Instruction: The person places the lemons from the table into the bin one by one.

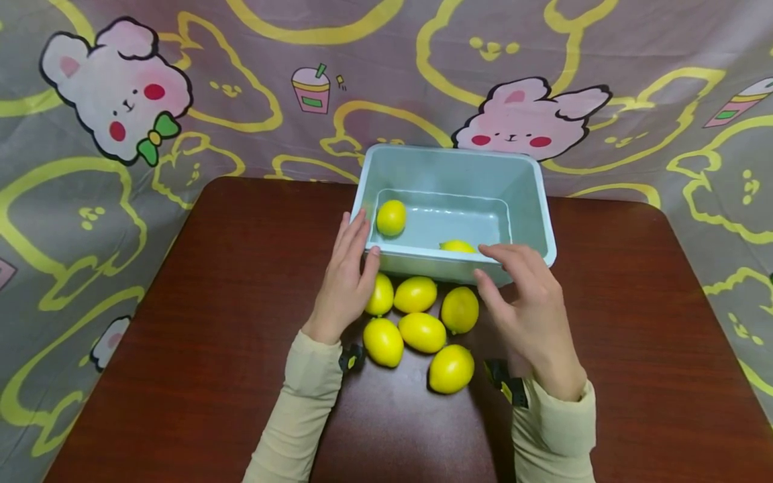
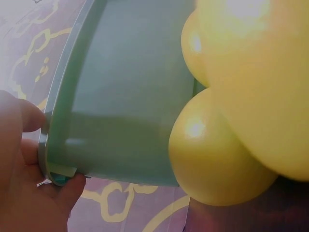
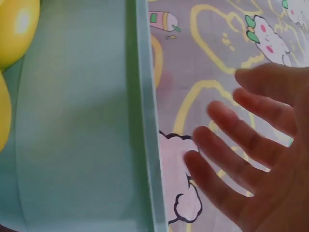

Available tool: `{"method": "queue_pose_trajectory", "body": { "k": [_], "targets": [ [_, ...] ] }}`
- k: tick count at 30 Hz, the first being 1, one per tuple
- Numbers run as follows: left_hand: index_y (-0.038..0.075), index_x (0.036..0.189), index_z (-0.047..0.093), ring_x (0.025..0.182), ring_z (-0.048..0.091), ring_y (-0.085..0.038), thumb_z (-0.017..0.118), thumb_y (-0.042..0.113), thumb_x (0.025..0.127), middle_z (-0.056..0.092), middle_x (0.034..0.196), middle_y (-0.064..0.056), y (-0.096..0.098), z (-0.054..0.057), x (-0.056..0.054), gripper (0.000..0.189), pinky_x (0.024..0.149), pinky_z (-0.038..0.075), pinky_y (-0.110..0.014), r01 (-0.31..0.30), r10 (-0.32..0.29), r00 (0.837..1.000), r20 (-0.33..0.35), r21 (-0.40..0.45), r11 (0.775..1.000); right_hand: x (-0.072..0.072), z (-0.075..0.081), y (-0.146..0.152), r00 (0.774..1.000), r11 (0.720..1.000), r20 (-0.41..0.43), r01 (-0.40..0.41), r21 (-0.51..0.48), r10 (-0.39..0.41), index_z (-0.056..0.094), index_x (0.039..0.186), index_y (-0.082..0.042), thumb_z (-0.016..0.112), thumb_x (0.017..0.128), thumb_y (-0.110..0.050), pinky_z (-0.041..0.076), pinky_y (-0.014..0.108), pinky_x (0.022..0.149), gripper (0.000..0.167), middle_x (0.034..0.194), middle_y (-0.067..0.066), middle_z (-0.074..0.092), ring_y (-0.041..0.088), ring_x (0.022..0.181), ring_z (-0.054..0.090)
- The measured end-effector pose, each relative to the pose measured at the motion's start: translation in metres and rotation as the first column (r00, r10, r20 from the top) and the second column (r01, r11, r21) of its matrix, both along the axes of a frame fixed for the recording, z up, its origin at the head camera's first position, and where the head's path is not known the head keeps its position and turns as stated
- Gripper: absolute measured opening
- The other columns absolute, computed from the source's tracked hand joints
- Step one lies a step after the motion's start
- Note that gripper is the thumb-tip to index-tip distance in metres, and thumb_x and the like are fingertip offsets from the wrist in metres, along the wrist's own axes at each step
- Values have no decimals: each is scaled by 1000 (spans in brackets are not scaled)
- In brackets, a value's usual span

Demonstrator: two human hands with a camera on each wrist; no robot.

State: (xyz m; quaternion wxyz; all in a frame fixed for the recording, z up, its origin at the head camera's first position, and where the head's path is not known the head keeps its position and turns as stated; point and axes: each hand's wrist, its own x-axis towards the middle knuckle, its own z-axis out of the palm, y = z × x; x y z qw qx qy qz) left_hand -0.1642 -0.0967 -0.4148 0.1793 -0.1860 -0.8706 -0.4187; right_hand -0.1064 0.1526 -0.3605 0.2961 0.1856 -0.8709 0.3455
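A pale blue-green plastic bin (image 1: 459,166) stands at the back of the table, with one lemon (image 1: 391,218) at its left end and another lemon (image 1: 457,246) partly hidden behind the front wall. My left hand (image 1: 345,285) rests against the bin's front left corner, fingers nearly straight; the left wrist view shows its fingertips touching the rim (image 2: 44,130). Near the front right rim, my right hand (image 1: 534,318) is held with spread, slightly bent fingers and nothing in it. In the right wrist view, those fingers (image 3: 231,130) appear apart from the bin.
Several loose lemons (image 1: 423,333) lie between my forearms, the farthest ones close to the bin's front wall. The dark brown table (image 1: 241,322) ends at a patterned cloth (image 1: 386,67) behind the bin. A black strap (image 1: 507,384) sits at my right wrist.
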Motion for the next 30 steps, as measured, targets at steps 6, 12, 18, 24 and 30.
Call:
{"method": "queue_pose_trajectory", "body": {
  "k": [6,12,18,24,30],
  "targets": [
    [0,147,36,151,12,-19,44,23,103,30,158,-8,0,-1,-1,51,121,21,-44,-2,2,1000,-5,-5,1000,7,4,1,990,991,135,-51,127,34,67,114,-8,74,81,-8,48,37,84,33,109,6,67,24,102,59],
    [0,147,36,151,13,-19,44,22,102,31,157,-11,1,0,-1,50,120,22,-44,-2,2,1000,-14,-1,1000,12,6,3,939,968,342,-112,227,28,68,114,-16,71,87,-19,51,41,79,28,112,0,67,19,98,61],
    [-1,146,37,151,13,-20,44,21,102,32,157,-12,0,-1,-1,50,121,22,-44,-1,1,1000,-19,2,1000,8,1,2,872,934,489,-195,300,25,67,113,-16,64,89,-18,47,35,72,24,113,0,66,16,82,55],
    [-1,147,37,151,13,-19,44,22,103,31,157,-12,0,0,-1,50,121,22,-43,1,-1,1000,-10,4,1000,0,-13,-2,819,921,571,-268,284,63,67,117,-10,64,88,-14,49,44,88,29,118,8,64,26,102,59],
    [-1,147,37,151,13,-21,44,22,103,31,157,-12,0,0,-1,50,121,22,-44,3,-3,1000,-6,4,1000,-5,-24,-8,784,913,618,-297,279,66,66,117,-9,65,86,-14,45,50,94,32,122,11,59,34,111,52]
  ]
}}
